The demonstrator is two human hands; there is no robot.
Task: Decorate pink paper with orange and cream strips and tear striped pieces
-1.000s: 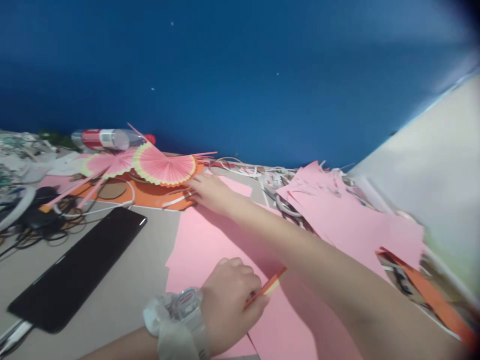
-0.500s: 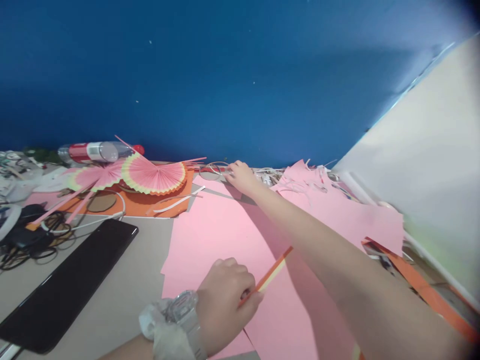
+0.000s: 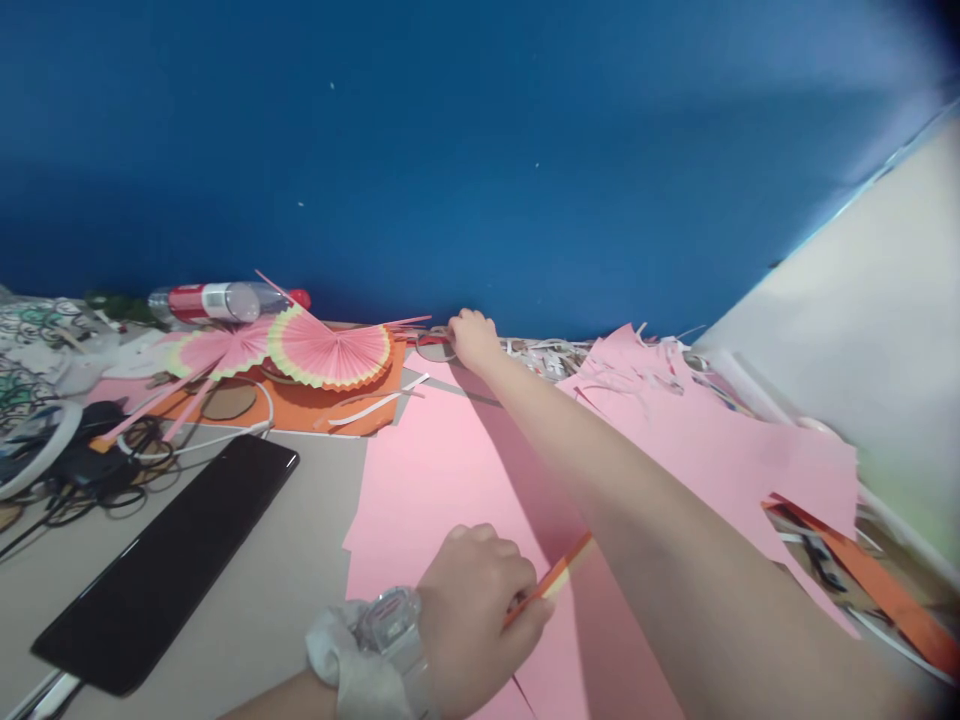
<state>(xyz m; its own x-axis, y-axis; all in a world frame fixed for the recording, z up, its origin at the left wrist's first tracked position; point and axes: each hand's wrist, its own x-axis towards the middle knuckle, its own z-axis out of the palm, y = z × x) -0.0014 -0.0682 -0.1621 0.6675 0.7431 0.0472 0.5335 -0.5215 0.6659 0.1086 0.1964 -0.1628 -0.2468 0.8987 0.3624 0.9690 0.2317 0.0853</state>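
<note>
My left hand (image 3: pixel 480 610), with a clear watch and a pale scrunchie at the wrist, pinches a narrow folded orange and yellow paper strip (image 3: pixel 564 574) over the pink paper sheets (image 3: pixel 427 460). Farther off, my right hand (image 3: pixel 474 338) reaches to the back of the table by the blue wall. Its fingers are curled down at a thin round loop and a reddish item (image 3: pixel 435 340), too small to make out. What the fingertips hold is hidden.
Pink and yellow pleated paper fans (image 3: pixel 330 348) lie on orange paper at the back left, before a plastic bottle (image 3: pixel 217 301). A black phone (image 3: pixel 172 560) and dark cables (image 3: pixel 97 450) are at left. Cut pink paper (image 3: pixel 720 440) and orange strips (image 3: pixel 877 580) lie right.
My right hand has closed its fingers more and moved slightly left relative to the table. The view has shifted, so the scene sits farther right. My left hand still holds the strip.
</note>
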